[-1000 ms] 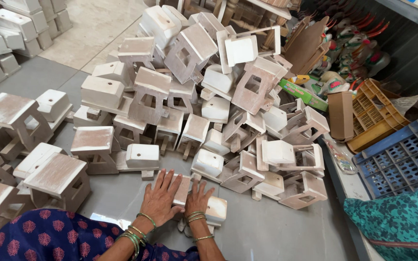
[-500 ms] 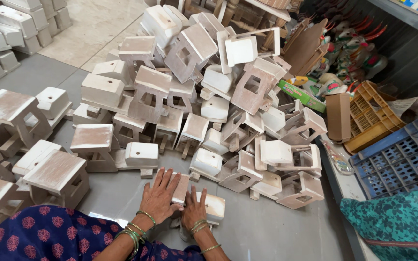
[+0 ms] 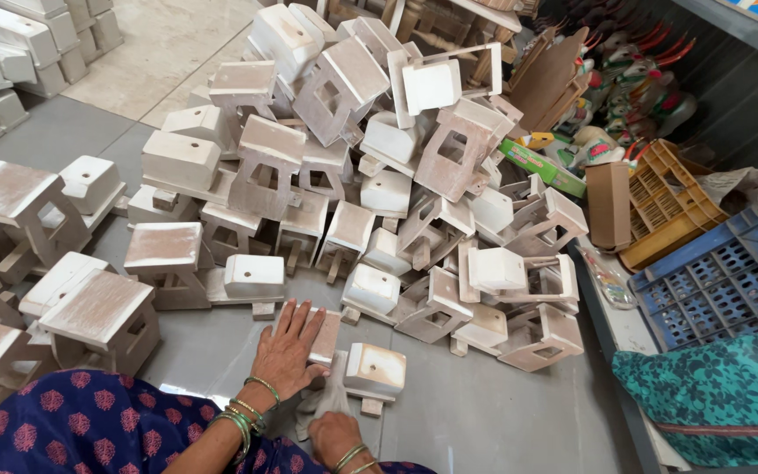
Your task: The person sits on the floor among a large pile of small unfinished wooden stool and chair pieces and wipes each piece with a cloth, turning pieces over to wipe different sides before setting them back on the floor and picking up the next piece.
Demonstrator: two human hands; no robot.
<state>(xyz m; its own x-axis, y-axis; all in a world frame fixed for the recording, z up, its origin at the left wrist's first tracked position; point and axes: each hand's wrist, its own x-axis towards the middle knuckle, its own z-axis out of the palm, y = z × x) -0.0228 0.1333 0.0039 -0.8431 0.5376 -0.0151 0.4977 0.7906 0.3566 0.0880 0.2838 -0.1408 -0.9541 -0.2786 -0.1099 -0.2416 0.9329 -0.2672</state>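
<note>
Bare grey floor [image 3: 484, 412] right of hands; white wooden pile [image 3: 353, 175] blocks ahead.

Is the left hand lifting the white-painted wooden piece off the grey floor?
No, the left hand lies flat, fingers spread, on the white-painted wooden piece, which rests on the grey floor.

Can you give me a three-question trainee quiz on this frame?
1. True or false: the left hand lies flat on a white-painted wooden piece.
2. What does the right hand touch? A. grey cloth B. blue crate C. orange crate
3. The floor is ____ in colour.

Key: 1 true; 2 A; 3 grey.
</note>
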